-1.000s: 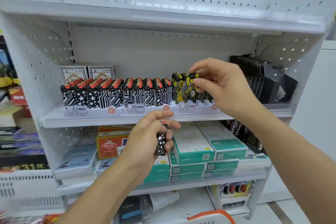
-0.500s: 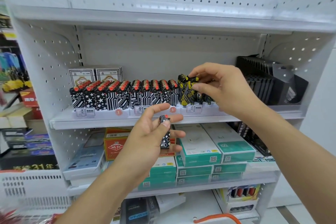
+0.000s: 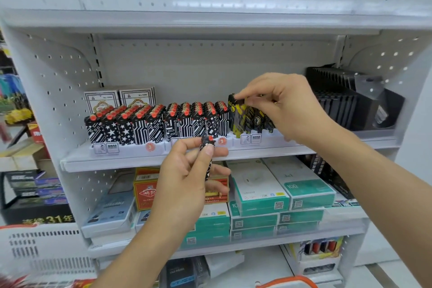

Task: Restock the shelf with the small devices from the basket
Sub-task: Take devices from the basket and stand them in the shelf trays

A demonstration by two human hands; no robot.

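Left hand [image 3: 187, 177]: thumb and fingers pinch one black-and-white device [image 3: 207, 158] upright by its narrow sides, red cap uppermost, in front of the shelf edge [image 3: 112, 161] and just below the display tray [image 3: 131, 147].
Right hand [image 3: 284, 103]: fingertips curl over the top of a yellow-and-black device [image 3: 239, 114] at the left end of its row; the grip is closed on its upper end, the body standing in or just above the tray slot (which, cannot be told).
Stocked rows: red-capped devices [image 3: 159, 124] stand upright, packed side by side, touching; the yellow-and-black group sits immediately to their right.
Basket: an orange-rimmed edge [image 3: 286, 282] shows at the bottom of the frame; its contents are not visible.
Handling, weight: judged light; one hand carries a unit with a fingertip pinch alone.
Handling, stiffness: judged rigid, a hard moulded body that will not deform under pinch.
Handling, surface: glossy printed wrap, probably smooth and liable to slip if held loosely.
Where to take hold: upper half, across the two narrow sides, leaving the base free to enter a slot.
Risk: neighbours stand close and unsecured; a tilted insertion may topple them like dominoes.
Surroundings: white boxes [image 3: 119, 99] behind the rows; green-and-white cartons [image 3: 280, 192] on the shelf below.
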